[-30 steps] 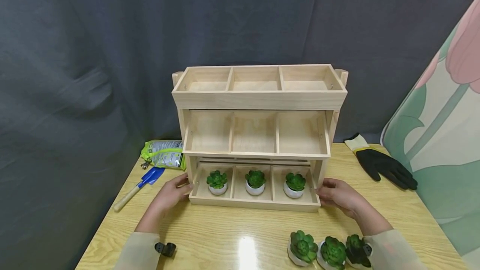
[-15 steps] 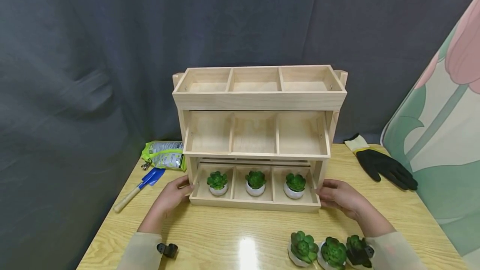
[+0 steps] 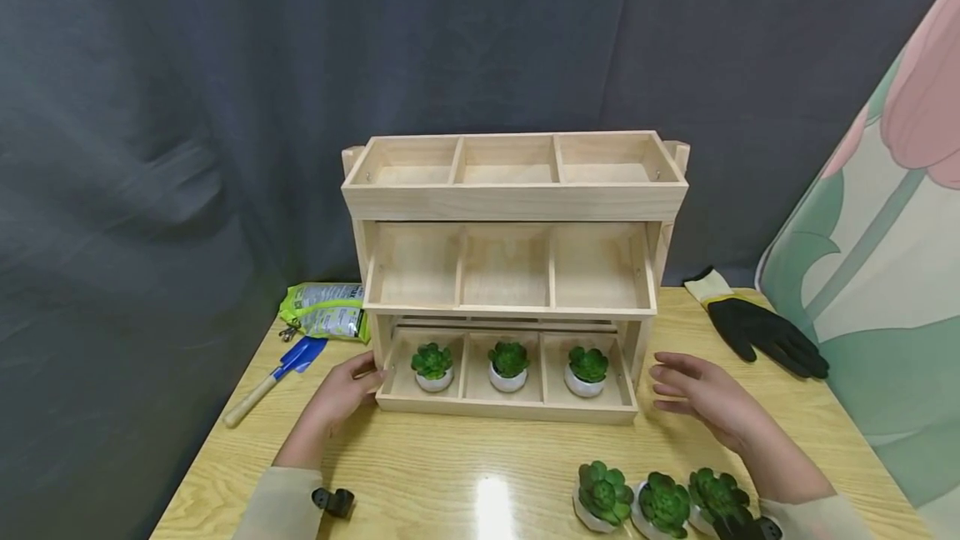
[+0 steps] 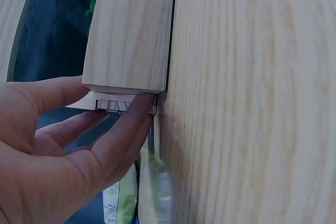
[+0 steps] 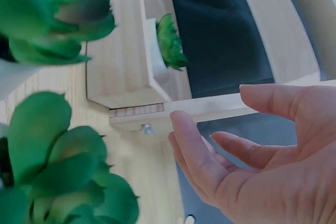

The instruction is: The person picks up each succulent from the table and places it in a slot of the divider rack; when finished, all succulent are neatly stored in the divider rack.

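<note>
A three-tier wooden plant stand [image 3: 517, 203] stands on the table, each tier split into three compartments. White-potted succulents sit in its bottom tray: a left one [image 3: 432, 363], a middle one [image 3: 508, 363] and a right one [image 3: 587, 368]. At the bottom tray's left end, my left hand [image 3: 343, 391] touches the wood with fairly straight fingers; the left wrist view shows the fingertips at the tray's corner [image 4: 128, 35]. My right hand [image 3: 708, 398] is apart from the stand's right side, holding nothing. In the right wrist view its fingers [image 5: 197, 156] are spread beside the stand's foot.
Three more potted succulents [image 3: 604, 493] stand at the front right, near my right forearm. A blue trowel [image 3: 279, 375] and a green bag [image 3: 327, 308] lie at left. One black glove [image 3: 761, 332] lies at right. A dark curtain [image 3: 480, 40] hangs behind.
My right hand has let go of the stand's lower right side and moved away to the right. The left hand stays at the left end. The view has shifted slightly.
</note>
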Demonstrator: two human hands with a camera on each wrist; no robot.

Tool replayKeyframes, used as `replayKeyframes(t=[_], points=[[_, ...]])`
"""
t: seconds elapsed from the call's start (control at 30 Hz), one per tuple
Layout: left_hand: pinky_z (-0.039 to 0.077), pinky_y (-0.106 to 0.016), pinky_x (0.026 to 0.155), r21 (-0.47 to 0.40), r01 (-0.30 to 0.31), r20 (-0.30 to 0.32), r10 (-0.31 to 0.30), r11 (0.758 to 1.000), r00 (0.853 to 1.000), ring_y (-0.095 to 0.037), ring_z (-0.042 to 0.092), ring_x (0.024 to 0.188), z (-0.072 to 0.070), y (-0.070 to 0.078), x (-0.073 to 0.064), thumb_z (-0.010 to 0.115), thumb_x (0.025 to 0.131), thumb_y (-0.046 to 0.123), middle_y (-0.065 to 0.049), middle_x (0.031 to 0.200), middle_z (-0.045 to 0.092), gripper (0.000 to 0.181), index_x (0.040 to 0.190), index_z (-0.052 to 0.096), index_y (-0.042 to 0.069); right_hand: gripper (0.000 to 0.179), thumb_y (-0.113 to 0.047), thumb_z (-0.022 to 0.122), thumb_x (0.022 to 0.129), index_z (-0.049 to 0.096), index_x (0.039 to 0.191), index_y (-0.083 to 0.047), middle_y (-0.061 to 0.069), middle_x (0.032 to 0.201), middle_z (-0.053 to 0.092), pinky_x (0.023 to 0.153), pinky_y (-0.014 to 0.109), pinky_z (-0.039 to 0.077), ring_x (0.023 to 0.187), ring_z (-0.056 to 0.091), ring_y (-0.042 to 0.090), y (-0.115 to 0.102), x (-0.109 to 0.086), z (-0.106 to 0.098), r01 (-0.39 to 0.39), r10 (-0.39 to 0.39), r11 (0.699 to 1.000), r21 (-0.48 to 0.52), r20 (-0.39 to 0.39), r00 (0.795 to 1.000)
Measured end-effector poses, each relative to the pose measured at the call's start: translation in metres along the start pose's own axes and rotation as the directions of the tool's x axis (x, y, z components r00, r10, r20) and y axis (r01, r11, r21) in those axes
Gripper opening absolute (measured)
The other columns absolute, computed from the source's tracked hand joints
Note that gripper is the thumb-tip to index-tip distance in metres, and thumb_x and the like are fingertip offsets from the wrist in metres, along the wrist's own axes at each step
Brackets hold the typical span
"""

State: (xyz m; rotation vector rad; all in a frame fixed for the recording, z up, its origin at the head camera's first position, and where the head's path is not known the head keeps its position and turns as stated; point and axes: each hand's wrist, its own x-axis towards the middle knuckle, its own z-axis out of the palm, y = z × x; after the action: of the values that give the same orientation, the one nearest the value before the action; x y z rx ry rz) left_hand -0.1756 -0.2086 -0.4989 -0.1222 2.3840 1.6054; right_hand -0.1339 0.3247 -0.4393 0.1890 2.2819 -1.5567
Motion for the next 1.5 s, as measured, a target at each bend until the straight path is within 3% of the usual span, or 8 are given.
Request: replayKeyframes(t=[0.27, 0.7, 1.07, 1.23, 1.33, 1.43, 1.5], points=[[0.059, -0.057, 0.11, 0.009, -0.006, -0.003, 0.006, 1.0, 1.0, -0.052, 0.051, 0.147, 0.001, 0.0, 0.0, 0.057, 0.111, 0.018, -0.03, 0.164, 0.045, 0.06, 0.166, 0.038, 0.005, 0.075, -0.035, 0.047, 0.116, 0.016, 0.165, 0.013, 0.041, 0.167, 0.025, 0.106, 0.046, 0.064, 0.149, 0.044, 0.057, -0.006, -0.02, 0.0, 0.024, -0.024, 1.0, 0.005, 0.003, 1.0], [0.059, -0.056, 0.11, 0.002, 0.002, 0.0, -0.002, 1.0, 1.0, -0.052, 0.05, 0.148, 0.0, 0.001, -0.001, 0.057, 0.111, 0.017, -0.03, 0.166, 0.042, 0.061, 0.167, 0.036, 0.005, 0.084, -0.045, 0.051, 0.113, 0.016, 0.166, 0.01, 0.039, 0.17, 0.022, 0.104, 0.043, 0.065, 0.149, 0.048, 0.052, 0.002, -0.04, -0.007, -0.007, 0.007, 1.0, 0.012, 0.01, 1.0], [0.06, -0.057, 0.11, 0.024, 0.002, 0.001, -0.002, 1.0, 1.0, -0.051, 0.05, 0.148, 0.001, 0.001, -0.001, 0.058, 0.111, 0.021, -0.029, 0.166, 0.043, 0.061, 0.166, 0.038, 0.007, 0.075, -0.04, 0.049, 0.115, 0.02, 0.167, 0.007, 0.036, 0.169, 0.031, 0.108, 0.045, 0.062, 0.138, 0.064, 0.036, 0.018, -0.055, -0.013, -0.013, 0.013, 0.997, -0.073, -0.003, 1.0], [0.059, -0.057, 0.111, 0.009, 0.005, -0.003, -0.005, 1.0, 1.0, -0.051, 0.05, 0.148, 0.001, 0.001, -0.001, 0.058, 0.111, 0.02, -0.028, 0.166, 0.043, 0.06, 0.166, 0.038, 0.006, 0.085, -0.056, 0.051, 0.11, 0.021, 0.169, -0.001, 0.029, 0.172, 0.032, 0.11, 0.057, 0.058, 0.146, 0.054, 0.045, 0.028, -0.064, -0.013, -0.032, 0.027, 0.982, -0.188, -0.026, 0.999], [0.059, -0.057, 0.111, 0.006, 0.007, -0.004, -0.007, 1.0, 1.0, -0.051, 0.05, 0.148, 0.001, 0.0, -0.001, 0.058, 0.111, 0.02, -0.029, 0.166, 0.043, 0.06, 0.166, 0.038, 0.006, 0.092, -0.064, 0.053, 0.106, 0.021, 0.17, -0.006, 0.026, 0.172, 0.033, 0.109, 0.057, 0.059, 0.149, 0.052, 0.043, 0.035, -0.068, -0.014, -0.06, 0.049, 0.976, -0.209, -0.056, 0.997], [0.058, -0.057, 0.111, 0.003, 0.008, -0.005, -0.008, 1.0, 1.0, -0.051, 0.05, 0.148, 0.002, 0.0, -0.001, 0.058, 0.111, 0.02, -0.029, 0.166, 0.042, 0.06, 0.166, 0.037, 0.006, 0.09, -0.06, 0.057, 0.106, 0.024, 0.17, -0.007, 0.026, 0.171, 0.036, 0.105, 0.047, 0.063, 0.134, 0.066, 0.013, 0.045, -0.072, -0.016, -0.044, 0.026, 0.977, -0.211, -0.084, 0.996], [0.058, -0.058, 0.112, 0.002, 0.009, -0.005, -0.009, 1.0, 1.0, -0.051, 0.049, 0.149, 0.002, 0.0, -0.001, 0.058, 0.111, 0.02, -0.029, 0.166, 0.042, 0.06, 0.166, 0.037, 0.006, 0.086, -0.054, 0.059, 0.107, 0.024, 0.17, -0.007, 0.027, 0.171, 0.036, 0.101, 0.038, 0.065, 0.118, 0.064, -0.011, 0.053, -0.074, -0.018, -0.021, 0.003, 0.979, -0.202, -0.089, 0.996]])
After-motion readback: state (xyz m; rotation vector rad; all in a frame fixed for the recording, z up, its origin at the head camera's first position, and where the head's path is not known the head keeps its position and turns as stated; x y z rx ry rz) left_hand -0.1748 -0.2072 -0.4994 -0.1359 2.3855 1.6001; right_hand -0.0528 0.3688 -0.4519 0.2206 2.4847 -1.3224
